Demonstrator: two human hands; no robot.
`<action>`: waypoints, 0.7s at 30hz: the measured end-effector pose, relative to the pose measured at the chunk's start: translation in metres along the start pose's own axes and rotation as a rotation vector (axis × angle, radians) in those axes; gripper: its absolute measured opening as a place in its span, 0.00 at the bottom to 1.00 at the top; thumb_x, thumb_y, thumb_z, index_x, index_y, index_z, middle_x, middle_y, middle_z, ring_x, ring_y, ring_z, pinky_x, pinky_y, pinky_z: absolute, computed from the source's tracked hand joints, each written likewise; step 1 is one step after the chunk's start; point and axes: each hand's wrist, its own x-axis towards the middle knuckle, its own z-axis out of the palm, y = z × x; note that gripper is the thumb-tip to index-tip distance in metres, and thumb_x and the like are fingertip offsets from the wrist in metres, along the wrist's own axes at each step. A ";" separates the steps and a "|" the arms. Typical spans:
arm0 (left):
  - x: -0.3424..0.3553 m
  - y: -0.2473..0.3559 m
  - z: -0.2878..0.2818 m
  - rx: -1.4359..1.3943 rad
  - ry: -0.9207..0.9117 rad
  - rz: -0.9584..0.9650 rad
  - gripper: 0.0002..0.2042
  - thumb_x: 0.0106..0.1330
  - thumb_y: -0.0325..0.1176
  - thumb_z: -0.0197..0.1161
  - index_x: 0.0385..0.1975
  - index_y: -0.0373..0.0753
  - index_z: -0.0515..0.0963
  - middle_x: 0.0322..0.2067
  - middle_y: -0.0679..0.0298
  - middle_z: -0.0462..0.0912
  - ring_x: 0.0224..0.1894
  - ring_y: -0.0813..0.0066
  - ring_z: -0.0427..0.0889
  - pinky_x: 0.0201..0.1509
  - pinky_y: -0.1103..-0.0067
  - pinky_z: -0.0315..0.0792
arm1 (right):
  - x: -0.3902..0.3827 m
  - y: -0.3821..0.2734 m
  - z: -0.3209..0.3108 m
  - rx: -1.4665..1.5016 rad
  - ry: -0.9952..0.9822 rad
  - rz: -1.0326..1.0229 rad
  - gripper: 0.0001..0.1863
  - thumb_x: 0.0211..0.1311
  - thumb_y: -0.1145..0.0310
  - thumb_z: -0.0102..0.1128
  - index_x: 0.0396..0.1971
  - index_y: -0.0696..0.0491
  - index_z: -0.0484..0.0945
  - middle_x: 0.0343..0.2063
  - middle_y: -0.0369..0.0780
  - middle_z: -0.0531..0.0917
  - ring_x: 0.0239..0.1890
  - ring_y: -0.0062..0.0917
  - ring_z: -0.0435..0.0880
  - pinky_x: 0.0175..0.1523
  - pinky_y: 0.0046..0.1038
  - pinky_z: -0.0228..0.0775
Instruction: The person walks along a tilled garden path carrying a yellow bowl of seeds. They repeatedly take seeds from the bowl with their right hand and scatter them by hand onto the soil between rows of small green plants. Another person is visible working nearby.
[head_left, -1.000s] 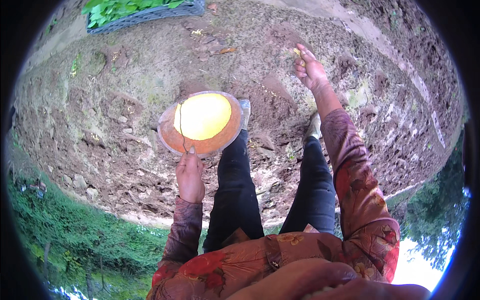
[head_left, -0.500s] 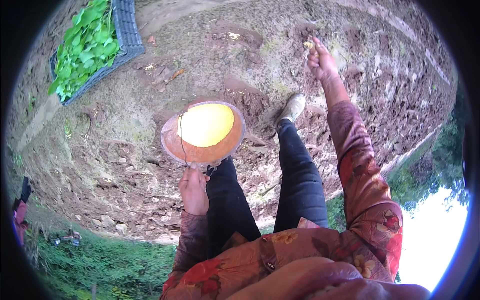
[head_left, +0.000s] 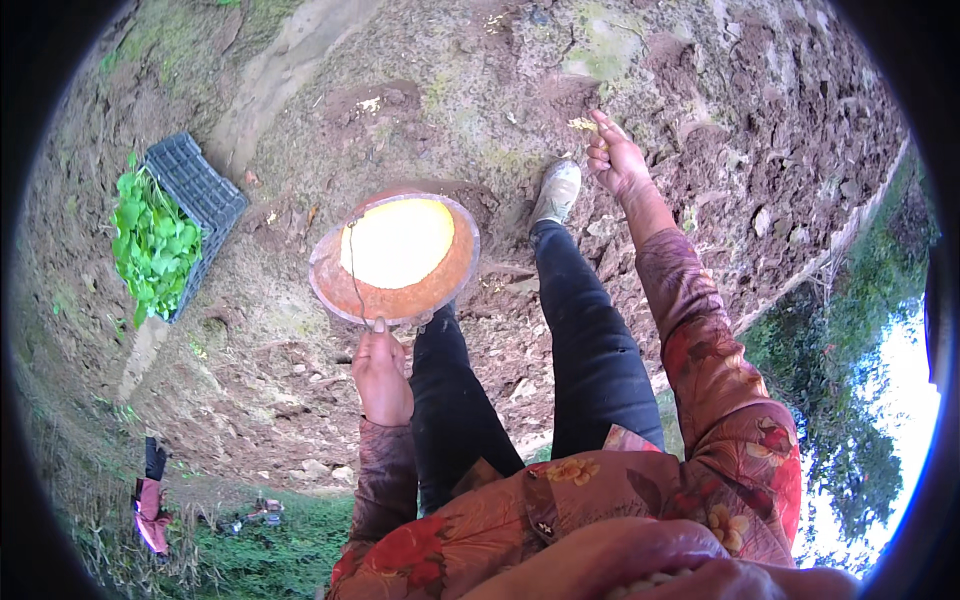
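My left hand [head_left: 382, 378] is closed on the near rim of a reddish-brown basin [head_left: 440, 290], thumb on top. A thin dark wire runs across the basin down to that hand. Bright yellow grains [head_left: 405, 243] fill much of the basin; the brightest part is washed out. My right hand [head_left: 618, 163] reaches forward over the soil, past my right shoe [head_left: 558, 190], with its fingers curled together. Yellow grains [head_left: 580, 124] show right at its fingertips. Whether those are falling or lying on the ground I cannot tell.
A dark plastic crate [head_left: 200, 190] full of green leafy seedlings [head_left: 155, 245] lies to the left. Small yellow heaps [head_left: 370, 105] dot shallow hollows in the rough soil [head_left: 800, 130]. Another person [head_left: 151, 505] is at the lower left, near green plants [head_left: 290, 540].
The view has shifted, so the crate now appears lower and the other person shows more fully. My right hand appears lower and further left. The left hand still holds the basin.
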 end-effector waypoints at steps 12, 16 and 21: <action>-0.015 0.017 0.138 0.137 -0.138 -0.021 0.15 0.67 0.38 0.52 0.17 0.44 0.63 0.13 0.76 0.57 0.16 0.87 0.55 0.32 0.83 0.64 | -0.001 -0.174 -0.102 0.183 0.069 -0.185 0.12 0.69 0.66 0.38 0.49 0.50 0.66 0.20 0.33 0.67 0.16 0.14 0.58 0.17 0.15 0.51; -0.023 0.013 0.179 0.171 -0.171 -0.039 0.15 0.67 0.37 0.52 0.17 0.43 0.63 0.14 0.75 0.58 0.17 0.87 0.56 0.33 0.82 0.65 | 0.010 -0.216 -0.125 0.216 0.230 -0.343 0.14 0.69 0.68 0.38 0.52 0.49 0.65 0.20 0.33 0.67 0.16 0.15 0.60 0.18 0.15 0.54; -0.032 0.017 0.218 0.255 -0.240 -0.014 0.14 0.67 0.37 0.51 0.18 0.42 0.63 0.14 0.75 0.59 0.18 0.86 0.57 0.34 0.81 0.65 | -0.010 -0.176 -0.169 0.390 0.080 -0.007 0.11 0.69 0.66 0.40 0.33 0.56 0.70 0.20 0.33 0.70 0.18 0.16 0.65 0.19 0.15 0.59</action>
